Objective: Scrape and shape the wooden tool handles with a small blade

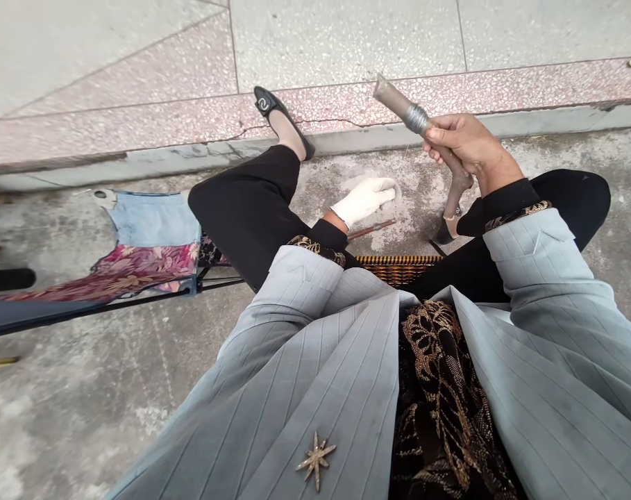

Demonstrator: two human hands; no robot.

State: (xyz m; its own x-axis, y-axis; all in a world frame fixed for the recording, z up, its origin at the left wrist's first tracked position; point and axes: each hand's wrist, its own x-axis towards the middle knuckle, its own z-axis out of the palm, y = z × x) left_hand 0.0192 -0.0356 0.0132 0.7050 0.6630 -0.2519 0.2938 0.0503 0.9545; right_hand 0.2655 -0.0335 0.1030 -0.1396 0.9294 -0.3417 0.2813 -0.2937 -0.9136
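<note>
My right hand (464, 142) is closed around a brown wooden stick (396, 98), raised and tilted up to the left. Silvery wire (416, 119) is wound in a tight coil around the stick just above my fingers. Lower and to the left, my left hand (364, 200) wears a white glove, with thumb and fingers curled together. Whatever its fingertips may hold is too faint to make out. Just below that hand, a thin reddish-brown rod (370, 230) lies low between my legs. The two hands are apart.
Beneath me shows a woven wicker seat edge (398, 267). A folding chair (148, 267) with blue and floral cloth stands to the left. Ahead, a low step edge (190, 163) borders pink and grey terrazzo. My feet in black shoes (281, 114) are spread apart.
</note>
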